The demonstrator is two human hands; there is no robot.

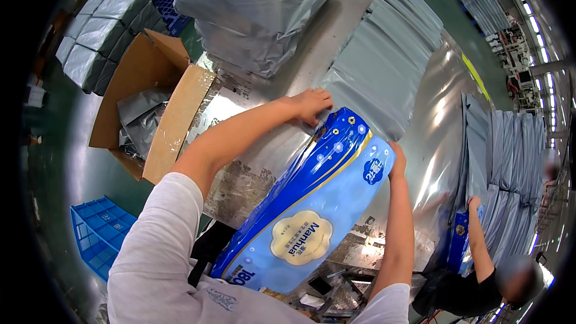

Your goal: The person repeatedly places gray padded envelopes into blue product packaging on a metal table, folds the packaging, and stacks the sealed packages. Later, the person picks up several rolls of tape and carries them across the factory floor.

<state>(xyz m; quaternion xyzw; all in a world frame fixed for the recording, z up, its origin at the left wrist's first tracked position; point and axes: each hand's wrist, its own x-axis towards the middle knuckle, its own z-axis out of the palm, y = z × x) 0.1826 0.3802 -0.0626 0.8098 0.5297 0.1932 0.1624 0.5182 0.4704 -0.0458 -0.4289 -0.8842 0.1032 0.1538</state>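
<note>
A long, glossy blue plastic-wrapped pack (354, 204) slants from my body toward the table's middle. Its far end meets the mouth of a flat grey plastic bag (375, 72), the top one of a fanned-out stack. My left hand (313, 106) is at the near left corner of that bag, fingers curled on its edge beside the pack's far left corner. Around the pack's far right corner wraps my right hand (396, 159), its fingers partly hidden by the pack and the bag edge. How far the pack's end sits inside the bag is unclear.
A large grey-wrapped bundle (252, 18) stands on the metal table (240, 186). Left are an open cardboard box (162, 126) holding grey plastic, a blue crate (102, 231) and stacked grey parcels (108, 30). At right, another person (468, 288) handles a blue pack (459, 240).
</note>
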